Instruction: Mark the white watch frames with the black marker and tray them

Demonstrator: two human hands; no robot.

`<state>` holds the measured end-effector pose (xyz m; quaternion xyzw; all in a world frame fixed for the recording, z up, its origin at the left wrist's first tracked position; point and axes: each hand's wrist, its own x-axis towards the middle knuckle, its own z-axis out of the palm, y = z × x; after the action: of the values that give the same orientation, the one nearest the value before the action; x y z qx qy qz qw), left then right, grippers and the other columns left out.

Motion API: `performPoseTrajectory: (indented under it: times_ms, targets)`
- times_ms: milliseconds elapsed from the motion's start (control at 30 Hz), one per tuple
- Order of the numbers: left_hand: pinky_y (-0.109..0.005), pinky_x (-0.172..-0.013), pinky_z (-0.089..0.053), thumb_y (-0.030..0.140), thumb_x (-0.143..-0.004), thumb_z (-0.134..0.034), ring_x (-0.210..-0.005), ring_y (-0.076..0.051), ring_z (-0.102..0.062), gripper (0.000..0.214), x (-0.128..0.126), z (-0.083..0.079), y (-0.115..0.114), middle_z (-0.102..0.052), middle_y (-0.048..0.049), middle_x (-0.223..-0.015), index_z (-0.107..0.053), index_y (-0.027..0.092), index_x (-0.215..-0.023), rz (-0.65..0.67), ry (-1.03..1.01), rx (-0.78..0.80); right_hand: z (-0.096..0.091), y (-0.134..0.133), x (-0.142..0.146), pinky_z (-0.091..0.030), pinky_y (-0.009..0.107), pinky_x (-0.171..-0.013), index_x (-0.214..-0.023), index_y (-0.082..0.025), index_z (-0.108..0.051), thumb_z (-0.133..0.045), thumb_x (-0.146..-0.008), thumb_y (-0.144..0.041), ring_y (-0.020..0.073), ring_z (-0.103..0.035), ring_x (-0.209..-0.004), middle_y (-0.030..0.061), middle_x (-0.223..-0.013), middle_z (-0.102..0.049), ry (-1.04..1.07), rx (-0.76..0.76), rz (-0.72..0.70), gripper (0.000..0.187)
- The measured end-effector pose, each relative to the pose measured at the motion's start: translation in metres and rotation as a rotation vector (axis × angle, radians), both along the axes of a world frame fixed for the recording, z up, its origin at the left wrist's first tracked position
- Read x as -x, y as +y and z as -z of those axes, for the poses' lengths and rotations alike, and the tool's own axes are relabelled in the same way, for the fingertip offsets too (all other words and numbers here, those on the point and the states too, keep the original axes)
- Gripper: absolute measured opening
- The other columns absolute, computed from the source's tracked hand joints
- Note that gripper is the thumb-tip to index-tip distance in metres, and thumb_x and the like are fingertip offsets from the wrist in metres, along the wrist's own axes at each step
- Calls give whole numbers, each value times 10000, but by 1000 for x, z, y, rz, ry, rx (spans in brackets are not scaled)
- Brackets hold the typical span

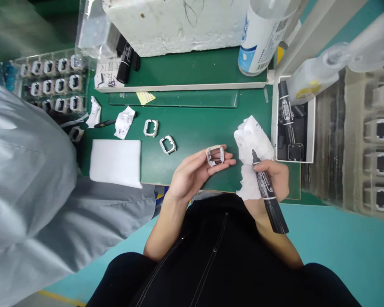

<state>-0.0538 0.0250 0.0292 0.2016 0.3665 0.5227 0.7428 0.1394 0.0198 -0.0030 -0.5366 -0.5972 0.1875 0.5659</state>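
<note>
My left hand (192, 170) holds a small white watch-case frame (208, 158) between thumb and fingers, just above the green table. In my right hand (277, 177) is a black marker pen (269, 196), uncapped, its dark tip pointing up and away from me. Crumpled white tissue (252, 138) with dark smudges lies under and beside the right hand. Two more watch-case frames rest on the table to the left: one frame (151, 128) farther off, another frame (168, 145) nearer. The palm side of my right hand is partly hidden by the marker.
A white foam pad (115, 163) lies at left, near a co-worker's grey sleeve (28, 170). At right stand a white box (310, 140) with markers and trays (345, 149) of frames. A bottle (259, 38) stands on the back shelf (185, 87).
</note>
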Motion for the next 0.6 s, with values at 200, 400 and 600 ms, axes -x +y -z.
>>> performPoseTrajectory:
  times_ms: [200,400,600]
  targets:
    - [-275,-898,-742,450,-962,-1045,-976,-243,-923,463,-9,5,0,-898,-95,-1026,-879,153,-1277,-21,94,-16,-2,0,2,-485,343,-593,-1071,-301,-733,-898,-1059,-321,156,-625,-591,-59,-842,-718,104,4,-34,167]
    - [-187,-688,-688,414,-907,-1095,-856,-195,-919,484,-23,9,-3,-858,-28,-973,-669,186,-945,-126,239,-10,-4,1,5,-493,356,-626,-1042,-306,-725,-898,-1061,-362,170,-619,-616,-52,-830,-698,124,43,-2,183]
    - [-333,-951,-788,472,-950,-1062,-1149,-293,-941,534,-28,4,-2,-931,-81,-1150,-639,230,-1167,-113,200,8,4,0,-4,-542,387,-601,-1001,-324,-738,-870,-1047,-471,210,-679,-641,-20,-823,-726,163,-5,-22,203]
